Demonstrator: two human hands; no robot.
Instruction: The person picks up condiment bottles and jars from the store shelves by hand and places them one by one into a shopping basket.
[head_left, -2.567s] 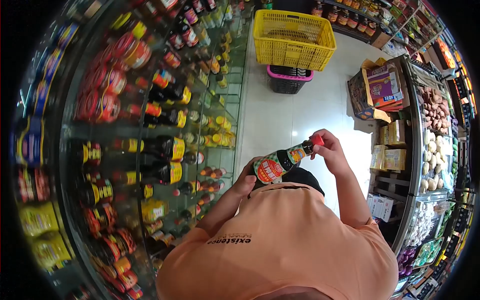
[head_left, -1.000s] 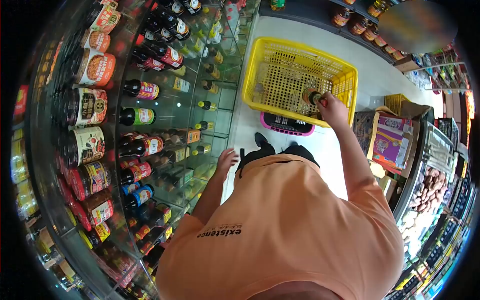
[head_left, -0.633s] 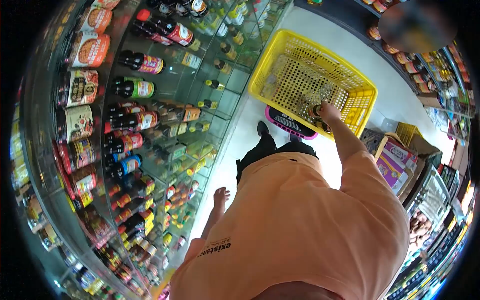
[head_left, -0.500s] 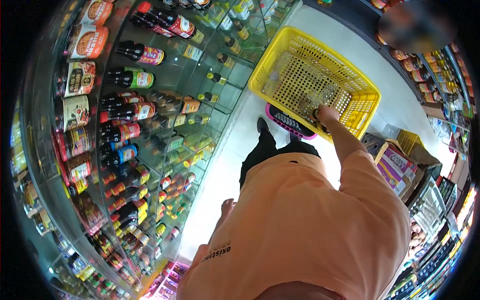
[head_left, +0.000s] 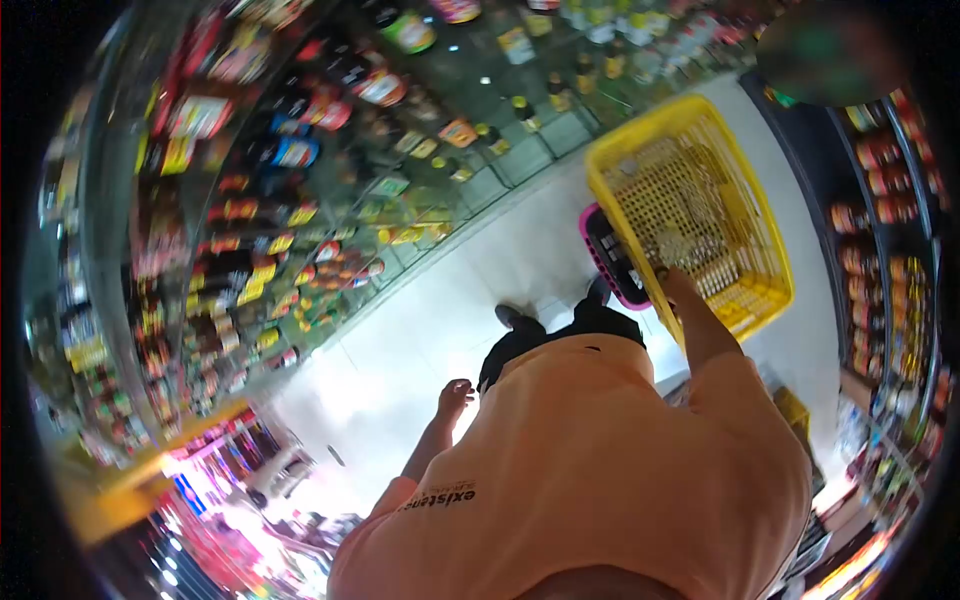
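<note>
My right hand point(head_left: 680, 288) is closed at the near rim of a yellow plastic basket point(head_left: 612, 192) with perforated sides and bottom. Its fingers are partly hidden, and a small dark spot shows beside them. Partly under the basket's near side, a black tray with a pink rim point(head_left: 588, 240) sticks out. My left hand point(head_left: 457, 395) hangs low at my side over the pale floor, fingers loosely bent and apart, holding nothing. Nearest to it are my dark trousers point(head_left: 510, 352).
Glass shelves with several rows of sauce bottles point(head_left: 295, 152) run along the left. Racks of jars point(head_left: 862, 260) line the right side. A smaller yellow crate point(head_left: 792, 412) stands behind my right arm. Pink-lit goods point(head_left: 220, 460) are at the lower left.
The view has turned, so the shelves have shifted and blurred. The yellow basket and my right hand now appear farther right. My left hand shows more fully, away from my body.
</note>
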